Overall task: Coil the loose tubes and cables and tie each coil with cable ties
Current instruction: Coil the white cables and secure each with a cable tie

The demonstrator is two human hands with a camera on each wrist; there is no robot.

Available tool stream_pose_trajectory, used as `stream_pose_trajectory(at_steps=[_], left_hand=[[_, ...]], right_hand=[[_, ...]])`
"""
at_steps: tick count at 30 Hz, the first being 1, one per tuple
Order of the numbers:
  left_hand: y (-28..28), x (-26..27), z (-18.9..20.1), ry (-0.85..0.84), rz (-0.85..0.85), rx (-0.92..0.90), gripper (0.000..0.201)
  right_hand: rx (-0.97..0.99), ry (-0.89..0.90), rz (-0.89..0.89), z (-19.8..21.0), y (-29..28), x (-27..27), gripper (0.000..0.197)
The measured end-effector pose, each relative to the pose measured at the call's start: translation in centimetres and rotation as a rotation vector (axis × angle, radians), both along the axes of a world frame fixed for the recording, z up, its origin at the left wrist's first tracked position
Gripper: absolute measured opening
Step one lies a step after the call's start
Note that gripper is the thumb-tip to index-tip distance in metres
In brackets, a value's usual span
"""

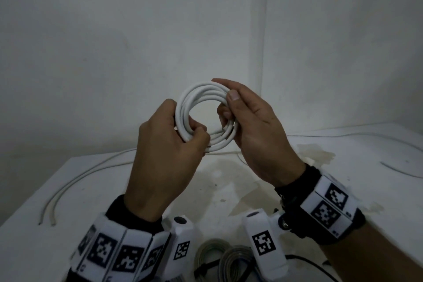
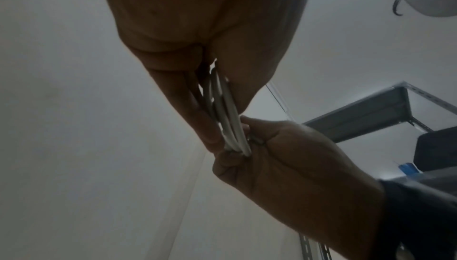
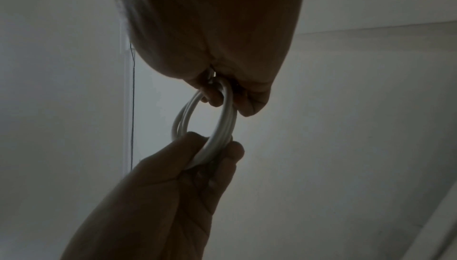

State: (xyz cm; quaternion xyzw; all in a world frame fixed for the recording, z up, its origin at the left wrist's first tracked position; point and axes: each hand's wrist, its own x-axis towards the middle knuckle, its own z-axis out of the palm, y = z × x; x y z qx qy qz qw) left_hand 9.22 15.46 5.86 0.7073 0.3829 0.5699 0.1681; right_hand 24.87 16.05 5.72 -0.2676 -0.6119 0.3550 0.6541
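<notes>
No legible text, brand or number was present; the wristbands (image 1: pixel 114 256) and wrist cameras (image 1: pixel 264 244) carried only black-and-white square marker patterns, with small characters beside them too blurred to read

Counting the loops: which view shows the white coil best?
The head view: the white coil faces the camera, well lit. Both wrist views show it edge-on and dim, between the left hand and right hand.

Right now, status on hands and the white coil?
Left hand and right hand grip opposite sides of the white coil, held above the table. No tie visible on it. Loose cables on table; grey coils near front edge.
</notes>
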Motion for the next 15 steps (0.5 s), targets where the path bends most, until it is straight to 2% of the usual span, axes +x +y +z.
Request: stream_pose_trajectory(at_steps=[6,12,15], left_hand=[[-0.1,-1.0,1.3,-0.045,-0.298,-0.136,0.022],[0.0,-1.6,1.5,0.034,-0.38,-0.113,0.043],[0.1,-1.9,1.5,0.062,-0.401,-0.111,0.046]], right_hand=[[0.037,0.0,-0.057,0.2,0.1,0.4,0.031],[0.022,0.002,-0.062,0.2,0.0,0.3,0.031],[0.005,0.009,-0.045,0.1,0.0,0.2,0.031]])
